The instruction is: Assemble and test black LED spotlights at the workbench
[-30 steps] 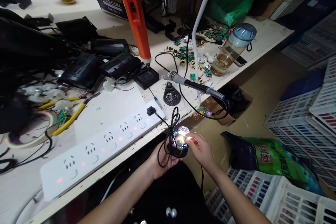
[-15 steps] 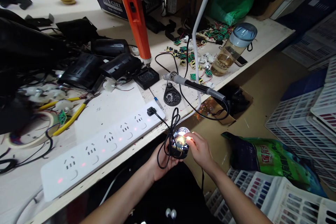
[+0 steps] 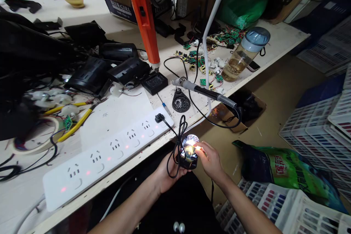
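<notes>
Just off the table's front edge, my left hand (image 3: 168, 170) is closed around a small round lamp (image 3: 189, 159) with a black body and a shiny, brightly lit face. Fingers of my right hand (image 3: 210, 159) are bent together at the lamp's glowing right side; glare hides exactly what they grip. A looped black cord (image 3: 178, 142) hangs in front of the lamp. Its plug (image 3: 159, 117) sits in the end socket of a white power strip (image 3: 106, 159) with glowing red lights.
A soldering iron (image 3: 205, 90) rests in its coil stand (image 3: 181, 103) over the table edge. An orange electric screwdriver (image 3: 144, 22) hangs above. Black housings (image 3: 86, 75), yellow-handled pliers (image 3: 75, 128), circuit boards (image 3: 193, 56) and a water bottle (image 3: 245, 53) occupy the table. White crates (image 3: 315, 113) stand right.
The whole view has shifted slightly right and down. Both hands remain at the lamp, and my right fingers have moved only slightly against it.
</notes>
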`<state>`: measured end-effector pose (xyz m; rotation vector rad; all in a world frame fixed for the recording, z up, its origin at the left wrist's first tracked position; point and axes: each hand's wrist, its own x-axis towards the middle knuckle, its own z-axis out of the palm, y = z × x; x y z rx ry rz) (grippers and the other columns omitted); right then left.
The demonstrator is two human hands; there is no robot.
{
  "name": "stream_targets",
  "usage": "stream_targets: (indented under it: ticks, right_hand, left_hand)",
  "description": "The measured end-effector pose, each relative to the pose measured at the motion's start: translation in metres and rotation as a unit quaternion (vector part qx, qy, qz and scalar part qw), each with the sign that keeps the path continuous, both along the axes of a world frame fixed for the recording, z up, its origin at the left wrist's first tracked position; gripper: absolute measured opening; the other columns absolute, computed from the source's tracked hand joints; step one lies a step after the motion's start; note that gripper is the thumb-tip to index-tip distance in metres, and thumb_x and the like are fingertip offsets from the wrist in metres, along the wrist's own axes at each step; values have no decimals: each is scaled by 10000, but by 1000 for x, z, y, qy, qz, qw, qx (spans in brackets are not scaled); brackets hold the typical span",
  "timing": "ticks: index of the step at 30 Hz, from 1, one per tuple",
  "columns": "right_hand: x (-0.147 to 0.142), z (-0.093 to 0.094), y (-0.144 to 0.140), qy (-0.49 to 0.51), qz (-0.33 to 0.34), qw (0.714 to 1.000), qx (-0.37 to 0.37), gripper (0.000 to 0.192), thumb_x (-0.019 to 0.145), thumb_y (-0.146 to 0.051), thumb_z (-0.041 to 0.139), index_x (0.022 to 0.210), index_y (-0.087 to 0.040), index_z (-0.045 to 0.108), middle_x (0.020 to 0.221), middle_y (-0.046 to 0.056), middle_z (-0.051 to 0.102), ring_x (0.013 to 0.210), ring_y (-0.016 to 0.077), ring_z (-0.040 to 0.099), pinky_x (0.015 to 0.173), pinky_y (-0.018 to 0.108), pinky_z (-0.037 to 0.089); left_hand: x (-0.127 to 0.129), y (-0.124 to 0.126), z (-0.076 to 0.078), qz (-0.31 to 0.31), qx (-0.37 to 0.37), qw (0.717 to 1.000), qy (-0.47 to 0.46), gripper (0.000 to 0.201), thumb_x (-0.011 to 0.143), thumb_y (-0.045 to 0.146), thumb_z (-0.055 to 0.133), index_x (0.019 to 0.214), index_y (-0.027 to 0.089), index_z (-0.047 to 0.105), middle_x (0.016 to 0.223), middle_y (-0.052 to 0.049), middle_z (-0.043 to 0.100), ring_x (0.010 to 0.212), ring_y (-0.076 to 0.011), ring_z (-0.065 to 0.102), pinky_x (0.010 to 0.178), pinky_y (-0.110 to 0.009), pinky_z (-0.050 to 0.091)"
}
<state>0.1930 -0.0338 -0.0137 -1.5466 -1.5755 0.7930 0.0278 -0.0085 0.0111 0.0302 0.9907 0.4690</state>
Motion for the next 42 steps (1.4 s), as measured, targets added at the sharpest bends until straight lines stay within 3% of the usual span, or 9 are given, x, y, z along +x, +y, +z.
stream_targets:
  ticks: [22, 33, 42]
  right_hand:
    - [-4, -11, 1, -4, 6, 1000, 14, 246, 913, -217, 487, 910, -193, 731, 777, 38, 657, 698, 153, 616, 631, 245, 483]
    - [-4, -16, 0, -5, -3, 1000, 17, 248, 912, -199, 480, 914, -180, 727, 776, 45, 651, 710, 156, 615, 651, 246, 487]
    - [-4, -21, -3, 0, -9, 1000, 19, 254, 898, -172, 482, 925, -168, 735, 778, 52, 647, 713, 161, 606, 660, 250, 477]
  left_hand:
    - [-4, 1, -4, 16, -23, 1000, -7, 311, 946, 346, 523, 780, 122, 660, 648, -64, 696, 544, -150, 646, 569, -241, 532]
    - [1, 8, 13, -4, -61, 998, 35, 434, 999, 383, 397, 775, 113, 652, 619, -64, 700, 480, -139, 640, 473, -205, 497]
    - [1, 8, 8, -12, -55, 998, 30, 489, 1004, 411, 362, 761, 101, 651, 635, -86, 707, 485, -157, 658, 466, -215, 509]
